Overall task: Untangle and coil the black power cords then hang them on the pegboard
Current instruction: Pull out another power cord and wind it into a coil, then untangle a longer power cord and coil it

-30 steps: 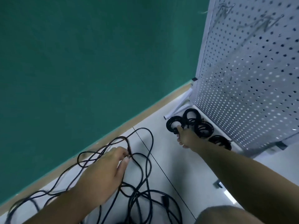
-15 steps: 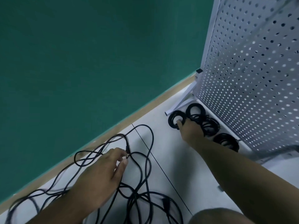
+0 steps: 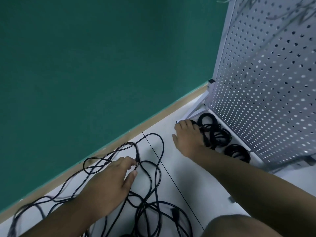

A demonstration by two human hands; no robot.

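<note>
Wall (image 3: 85, 65): green, fills the upper left down to a tan baseboard (image 3: 153, 120).
Pegboard (image 3: 265, 82): white, perforated, upright on a stand at the right; blurred wire hooks (image 3: 290, 12) near its top, none seen holding a cord.
Floor (image 3: 179, 168): pale, crossed by one dark seam between the two hands.
Tangled cords (image 3: 145, 205): black, loose and overlapping on the floor at lower left, looping up toward the baseboard.
Left hand (image 3: 109, 182): palm down over the tangle, fingertips at a plug end (image 3: 136, 157) of one cord, thumb held apart just below; pinching or only touching cannot be told.
Right hand (image 3: 188, 139): reaches to the foot of the pegboard, fingers spread and fairly straight, lies on the nearest coil and mostly hides it.
Coiled cords (image 3: 219, 136): black rings in a row on the floor along the pegboard base, the middle ones touching, the last one (image 3: 236, 152) slightly apart.
Knee (image 3: 239, 226): bare, at the bottom edge.
</note>
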